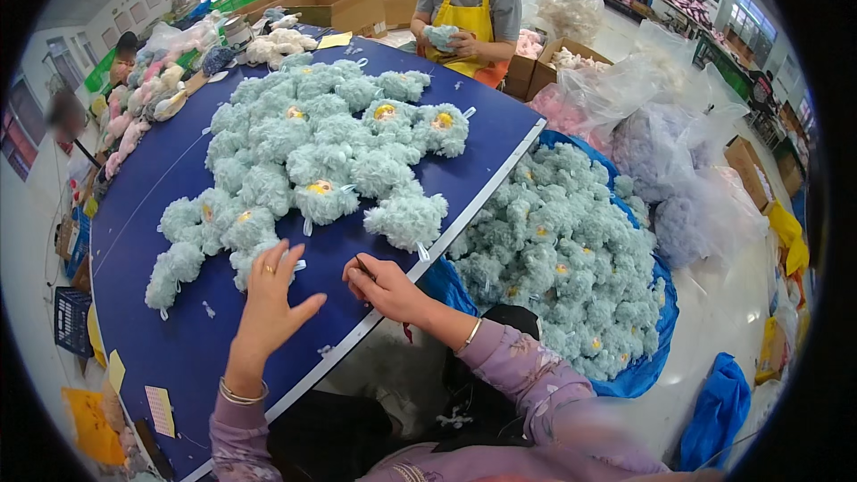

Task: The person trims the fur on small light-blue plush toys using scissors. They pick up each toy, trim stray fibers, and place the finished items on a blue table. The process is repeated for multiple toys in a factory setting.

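Observation:
Pale blue-green fluffy plush toys lie in a spread heap on the blue tabletop; a few show a yellow-and-cream patch and white fabric tabs. My left hand reaches over the near edge of the heap, fingers stretched and thumb spread. Its fingertips overlap one plush toy, and whether they touch it I cannot tell. To the right, above bare tabletop, my right hand is closed round a thin dark tool, mostly hidden by the fingers. Nearest to that hand is another plush toy with a white tab.
The blue table has a pale edge running diagonally on my right. Beyond it a big blue bag holds many similar toys. Across the table a person in a yellow apron handles a plush piece. Clear plastic sacks stand right.

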Demonstrator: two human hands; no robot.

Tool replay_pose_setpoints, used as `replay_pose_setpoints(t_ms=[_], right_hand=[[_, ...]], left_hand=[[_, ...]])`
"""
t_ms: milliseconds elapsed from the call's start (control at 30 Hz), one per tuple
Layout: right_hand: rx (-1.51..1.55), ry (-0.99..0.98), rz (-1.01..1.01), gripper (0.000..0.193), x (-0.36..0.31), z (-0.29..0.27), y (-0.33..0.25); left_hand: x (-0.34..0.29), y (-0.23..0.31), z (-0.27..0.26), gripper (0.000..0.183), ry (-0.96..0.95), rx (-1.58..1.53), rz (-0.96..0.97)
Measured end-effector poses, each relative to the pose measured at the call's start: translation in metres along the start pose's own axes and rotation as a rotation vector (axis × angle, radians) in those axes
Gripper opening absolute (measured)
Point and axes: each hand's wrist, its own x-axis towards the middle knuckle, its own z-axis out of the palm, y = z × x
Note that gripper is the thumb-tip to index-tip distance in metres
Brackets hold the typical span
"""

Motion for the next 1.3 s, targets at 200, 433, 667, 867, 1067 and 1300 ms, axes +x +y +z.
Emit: replay_pose_setpoints(t_ms=[200,433,667,867,1067,1300], right_hand=[[-0.073,0.059,-0.003,0.021,0.002,0.007,-0.005],[-0.329,0.268,-0.118,0.033,0.011,0.033,-0.002],[-0.505,0.259,0.055,0.062,0.034,0.034,-0.011],[-0.399,0.279,0.086,0.060,0.061,0.022,0.000],[0.149,0.247,0.267,0.073,0.065,0.002,0.019],[0.380,0.408,-0.051,0.042,0.049,0.029,-0.003]], left_hand=[[-0.029,-0.021,0.028,0.075,0.307,-0.020,-0.143],[-0.031,-0.041,0.044,0.068,0.385,-0.132,-0.149],[-0.013,-0.029,0.053,0.041,0.440,-0.294,0.019],[-0.013,-0.038,0.062,0.033,0.434,-0.304,0.003],[-0.013,-0.021,0.052,0.032,0.365,-0.894,-0.189],[-0.013,-0.019,0.072,0.046,0.443,-1.177,-0.069]])
